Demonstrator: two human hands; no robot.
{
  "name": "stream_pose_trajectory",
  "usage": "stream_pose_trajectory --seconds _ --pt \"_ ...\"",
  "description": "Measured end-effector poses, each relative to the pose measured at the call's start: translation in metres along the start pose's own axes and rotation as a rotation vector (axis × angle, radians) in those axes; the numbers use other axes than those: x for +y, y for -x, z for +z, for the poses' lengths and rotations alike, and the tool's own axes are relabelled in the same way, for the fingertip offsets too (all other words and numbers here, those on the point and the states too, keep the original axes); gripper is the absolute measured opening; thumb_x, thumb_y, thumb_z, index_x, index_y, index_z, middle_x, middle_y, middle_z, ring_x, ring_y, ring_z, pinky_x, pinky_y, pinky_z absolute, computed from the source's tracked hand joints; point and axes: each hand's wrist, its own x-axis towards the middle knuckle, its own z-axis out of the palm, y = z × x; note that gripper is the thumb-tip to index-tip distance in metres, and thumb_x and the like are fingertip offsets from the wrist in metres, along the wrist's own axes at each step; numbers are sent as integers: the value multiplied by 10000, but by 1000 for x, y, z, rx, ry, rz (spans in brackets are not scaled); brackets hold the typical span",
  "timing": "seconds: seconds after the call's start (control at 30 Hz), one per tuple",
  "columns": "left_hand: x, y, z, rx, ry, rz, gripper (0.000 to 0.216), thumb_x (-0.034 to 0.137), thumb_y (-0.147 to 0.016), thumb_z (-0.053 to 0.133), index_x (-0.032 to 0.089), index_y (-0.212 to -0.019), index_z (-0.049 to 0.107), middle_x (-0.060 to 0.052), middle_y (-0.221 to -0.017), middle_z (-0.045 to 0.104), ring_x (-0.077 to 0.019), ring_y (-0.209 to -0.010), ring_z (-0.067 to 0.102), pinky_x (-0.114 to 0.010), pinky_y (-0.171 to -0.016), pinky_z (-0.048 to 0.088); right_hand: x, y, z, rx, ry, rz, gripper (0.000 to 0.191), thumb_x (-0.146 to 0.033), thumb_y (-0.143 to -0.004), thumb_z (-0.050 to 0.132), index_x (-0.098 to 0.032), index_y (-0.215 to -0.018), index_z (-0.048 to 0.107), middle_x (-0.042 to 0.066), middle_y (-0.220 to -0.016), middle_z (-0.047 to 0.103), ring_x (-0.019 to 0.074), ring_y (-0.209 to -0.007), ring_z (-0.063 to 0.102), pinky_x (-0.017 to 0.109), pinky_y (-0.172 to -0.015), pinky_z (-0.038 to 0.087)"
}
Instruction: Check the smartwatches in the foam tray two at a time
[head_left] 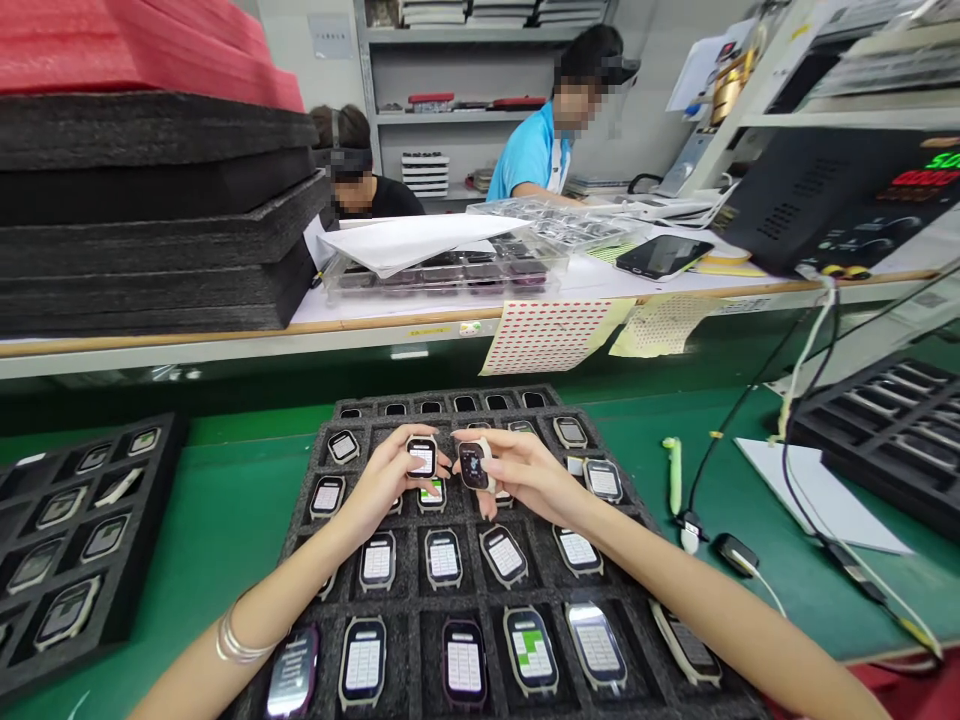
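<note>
My left hand (397,465) grips a smartwatch (421,456) with a lit white screen, its thumb on the glass. Close beside it, my right hand (517,465) is closed on a second smartwatch (472,466), pale-cased with a dark screen showing a small graphic. Both hands are above a black foam tray (405,640) whose compartments hold several strapless smartwatches. Most of those show white grids; one watch (531,650) in the front row has green blocks on its screen. A watch with a dark purple case (463,660) lies beside it.
Another foam tray of watches (120,560) lies at left, a further tray (892,430) at right. Cables (825,540), a charging puck (735,553) and a green pen-like item (673,475) lie on the green mat. Stacked black foam (150,230) stands on the shelf; two people work behind.
</note>
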Motion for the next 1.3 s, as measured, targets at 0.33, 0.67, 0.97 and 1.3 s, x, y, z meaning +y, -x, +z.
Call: stream_pose_trajectory --seconds 0.33,0.67,0.97,1.3 --pt "-14 9 3 178 -76 -72 464 288 -578 719 166 -1016 628 -70 -815 708 -278 -759 670 -301 -553 545 7 7 -5 -95 -99 24 592 -293 -713 792 -112 -1231 570 49 -798 658 163 -557 668 267 -533 553" --pt "-28 -7 -10 209 -91 -206 518 338 -561 743 205 -1043 606 -78 -879 724 -319 -796 678 -343 -549 562 17 4 -22 -193 -111 16 627 -292 -734 788 -105 -1276 536 72 -822 662 239 -650 697 332 -581 575" --pt "-14 2 -4 187 -38 -71 485 274 -597 729 150 -1045 591 -99 -857 722 -278 -787 672 -294 -566 551 9 5 -12 -57 -92 -33 583 -299 -713 785 -115 -1227 579 75 -857 654 180 -576 676 272 -524 555" --pt "1 10 4 170 55 93 340 173 -665 602 131 -1003 582 -76 -793 700 -206 -728 666 -252 -566 512 3 2 -5 -36 -93 -71 456 -231 -772 726 -140 -1200 599 79 -889 686 153 -557 671 244 -502 552"
